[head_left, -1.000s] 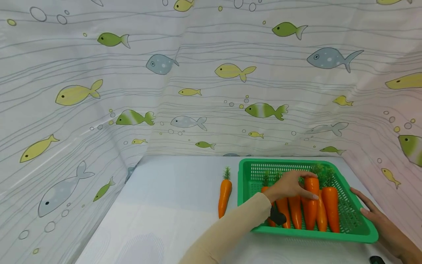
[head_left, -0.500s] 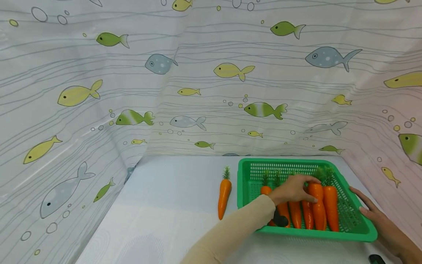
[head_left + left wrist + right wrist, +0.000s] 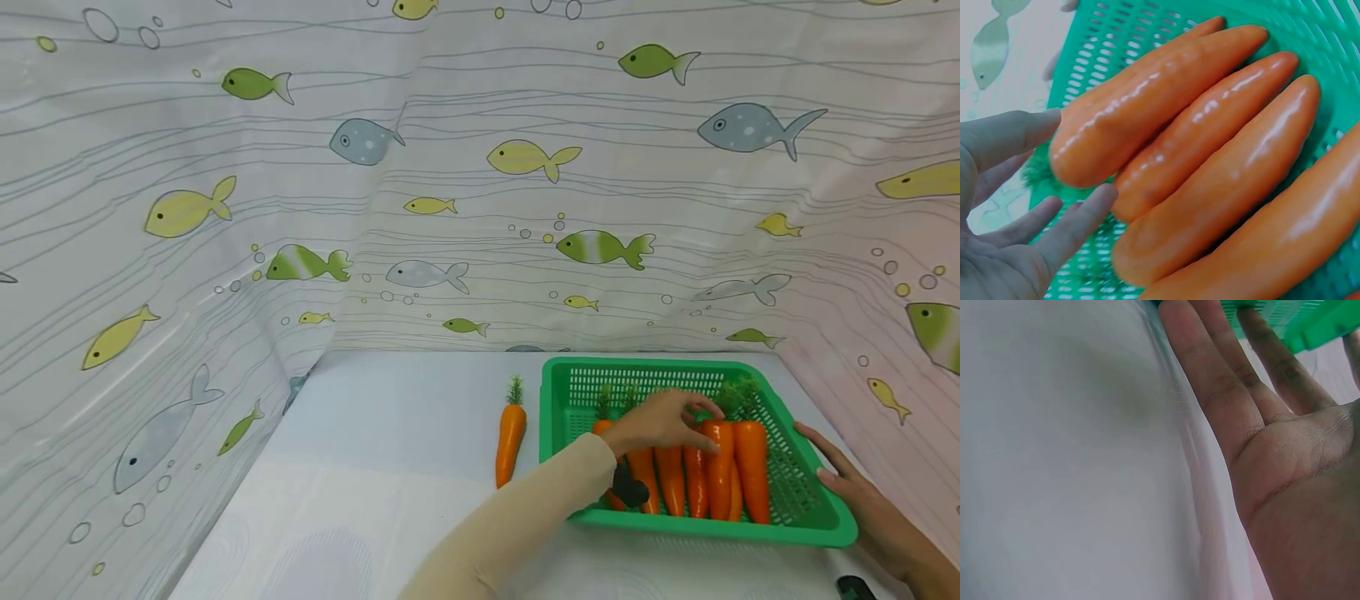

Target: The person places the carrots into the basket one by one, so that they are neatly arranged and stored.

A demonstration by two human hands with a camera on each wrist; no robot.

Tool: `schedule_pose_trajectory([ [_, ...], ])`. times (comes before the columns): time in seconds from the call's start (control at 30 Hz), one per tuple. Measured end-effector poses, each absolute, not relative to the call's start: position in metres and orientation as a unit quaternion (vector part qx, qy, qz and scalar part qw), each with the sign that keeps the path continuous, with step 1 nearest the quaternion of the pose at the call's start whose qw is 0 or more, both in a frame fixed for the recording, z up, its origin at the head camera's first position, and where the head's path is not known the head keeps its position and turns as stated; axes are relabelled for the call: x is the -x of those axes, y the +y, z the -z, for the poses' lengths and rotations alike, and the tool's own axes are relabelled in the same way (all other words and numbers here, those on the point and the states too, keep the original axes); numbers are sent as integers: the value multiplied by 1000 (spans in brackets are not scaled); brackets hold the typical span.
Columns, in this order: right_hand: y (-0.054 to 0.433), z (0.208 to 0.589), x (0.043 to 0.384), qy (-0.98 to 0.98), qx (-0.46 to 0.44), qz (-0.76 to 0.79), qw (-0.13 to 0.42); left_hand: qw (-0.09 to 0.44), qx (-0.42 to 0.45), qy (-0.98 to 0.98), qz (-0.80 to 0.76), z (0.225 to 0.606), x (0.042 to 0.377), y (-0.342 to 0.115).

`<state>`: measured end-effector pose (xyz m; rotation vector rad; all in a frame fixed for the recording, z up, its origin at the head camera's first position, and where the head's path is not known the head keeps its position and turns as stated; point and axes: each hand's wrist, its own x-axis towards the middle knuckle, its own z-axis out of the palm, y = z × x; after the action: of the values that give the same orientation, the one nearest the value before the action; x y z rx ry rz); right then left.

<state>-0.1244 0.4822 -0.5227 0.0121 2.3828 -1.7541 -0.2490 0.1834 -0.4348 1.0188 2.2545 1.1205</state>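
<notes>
Several orange toy carrots with green tops lie side by side in a green plastic basket (image 3: 813, 531). My left hand (image 3: 660, 421) reaches over them, fingertips right at the thick end of one carrot (image 3: 720, 475) near the right of the row. In the left wrist view, the fingers of that left hand (image 3: 1010, 250) are spread and fairly straight around the same carrot (image 3: 1147, 106), not wrapped round it. My right hand (image 3: 858, 492) rests against the basket's right side. The right wrist view shows the right hand (image 3: 1272, 425) with its fingers extended along the basket (image 3: 1329, 331).
A single carrot (image 3: 511, 442) lies on the white table (image 3: 390, 467), left of the basket. A fish-patterned sheet (image 3: 480, 250) stands behind and at both sides. A small dark object (image 3: 855, 587) shows at the lower right, near the right wrist.
The left hand has lowered a carrot into the row, slightly to the right, and its fingers have loosened from it. The right hand and the basket have stayed in place.
</notes>
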Motion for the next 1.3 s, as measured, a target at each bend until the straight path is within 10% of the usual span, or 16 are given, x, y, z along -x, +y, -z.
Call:
schedule_pose_trajectory([
  [1.3, 477, 519, 123, 804, -4, 587, 98, 91, -333, 809, -476, 429, 298, -45],
])
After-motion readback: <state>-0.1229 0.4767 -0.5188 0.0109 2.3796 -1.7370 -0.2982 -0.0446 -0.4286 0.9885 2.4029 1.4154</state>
